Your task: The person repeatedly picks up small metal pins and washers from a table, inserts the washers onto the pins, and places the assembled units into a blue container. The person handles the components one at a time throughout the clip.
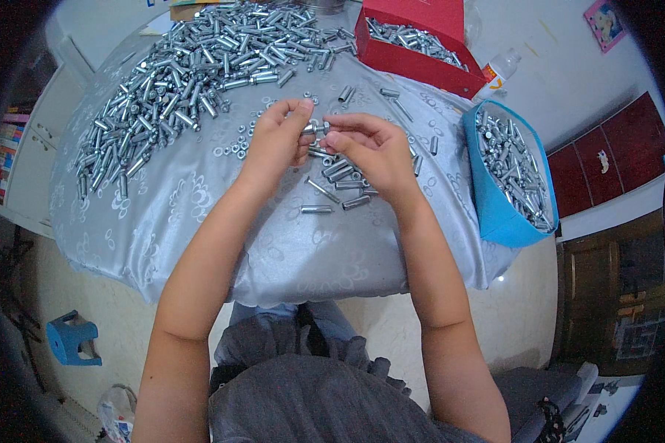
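Note:
Over the middle of the table, my left hand (277,140) pinches a shiny metal expansion bolt (315,128) between thumb and fingers. My right hand (377,151) has its thumb and fingertips closed on the bolt's other end, around what looks like a nut. The fingers partly cover the bolt. Beneath my hands lie loose metal sleeves (341,173), a bare bolt (322,190) and several washers. Small nuts (236,148) are scattered beside my left wrist. One sleeve (316,210) lies apart, nearer the table's front.
A large heap of bolts (192,81) covers the table's far left. At the back right is a red box (421,70) of metal parts; a blue fabric bin (513,230) of bolts stands right. A bottle (501,68) is behind it. Silvery cloth (125,229) drapes the table.

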The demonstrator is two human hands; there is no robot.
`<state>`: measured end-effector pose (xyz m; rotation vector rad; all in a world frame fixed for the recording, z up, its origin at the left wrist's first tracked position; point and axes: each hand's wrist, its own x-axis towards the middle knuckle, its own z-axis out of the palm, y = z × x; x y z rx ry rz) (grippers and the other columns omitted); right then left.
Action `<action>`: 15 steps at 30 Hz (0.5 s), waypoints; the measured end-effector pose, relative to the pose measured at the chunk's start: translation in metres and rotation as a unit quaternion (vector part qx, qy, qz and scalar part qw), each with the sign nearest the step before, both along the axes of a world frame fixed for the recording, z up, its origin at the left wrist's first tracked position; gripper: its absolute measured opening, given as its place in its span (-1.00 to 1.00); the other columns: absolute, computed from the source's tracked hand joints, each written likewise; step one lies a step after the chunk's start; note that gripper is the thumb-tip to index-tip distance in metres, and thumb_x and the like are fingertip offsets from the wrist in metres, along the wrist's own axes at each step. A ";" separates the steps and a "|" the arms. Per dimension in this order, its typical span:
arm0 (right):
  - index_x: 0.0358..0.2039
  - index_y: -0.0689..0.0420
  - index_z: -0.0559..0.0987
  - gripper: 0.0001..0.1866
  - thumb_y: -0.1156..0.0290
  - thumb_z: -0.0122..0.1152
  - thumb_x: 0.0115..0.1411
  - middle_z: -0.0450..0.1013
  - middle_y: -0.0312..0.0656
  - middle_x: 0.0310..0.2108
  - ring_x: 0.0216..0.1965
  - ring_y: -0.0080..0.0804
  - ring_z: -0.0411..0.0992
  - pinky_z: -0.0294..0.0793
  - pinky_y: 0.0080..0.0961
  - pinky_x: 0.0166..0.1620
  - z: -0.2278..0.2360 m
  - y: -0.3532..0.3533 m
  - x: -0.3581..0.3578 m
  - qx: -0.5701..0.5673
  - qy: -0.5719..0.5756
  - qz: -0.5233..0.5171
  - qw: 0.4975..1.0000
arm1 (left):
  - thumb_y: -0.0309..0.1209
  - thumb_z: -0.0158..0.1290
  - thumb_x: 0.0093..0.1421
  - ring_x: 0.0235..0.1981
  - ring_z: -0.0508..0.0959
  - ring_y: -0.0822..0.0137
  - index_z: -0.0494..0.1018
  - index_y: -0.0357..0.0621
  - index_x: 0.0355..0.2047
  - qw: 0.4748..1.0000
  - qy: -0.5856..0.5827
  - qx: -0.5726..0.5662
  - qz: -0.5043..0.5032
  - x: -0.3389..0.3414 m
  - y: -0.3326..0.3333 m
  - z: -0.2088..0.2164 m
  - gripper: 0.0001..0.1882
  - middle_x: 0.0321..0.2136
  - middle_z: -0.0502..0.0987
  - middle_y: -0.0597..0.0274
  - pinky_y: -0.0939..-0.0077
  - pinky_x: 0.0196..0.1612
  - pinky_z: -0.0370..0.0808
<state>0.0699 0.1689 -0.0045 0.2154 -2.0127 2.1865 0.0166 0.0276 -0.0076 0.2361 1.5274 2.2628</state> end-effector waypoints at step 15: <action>-0.35 0.17 0.47 -0.78 0.35 0.15 0.01 0.37 -0.26 -0.53 -0.50 -0.57 0.31 0.28 -0.66 -0.46 0.005 0.002 0.005 0.232 0.107 -0.083 0.963 | -0.16 -0.06 0.13 -0.73 0.17 0.65 0.33 0.00 -0.36 0.997 0.043 -0.054 0.020 0.002 0.000 0.001 -0.79 -0.68 0.20 0.51 0.75 -0.71 0.04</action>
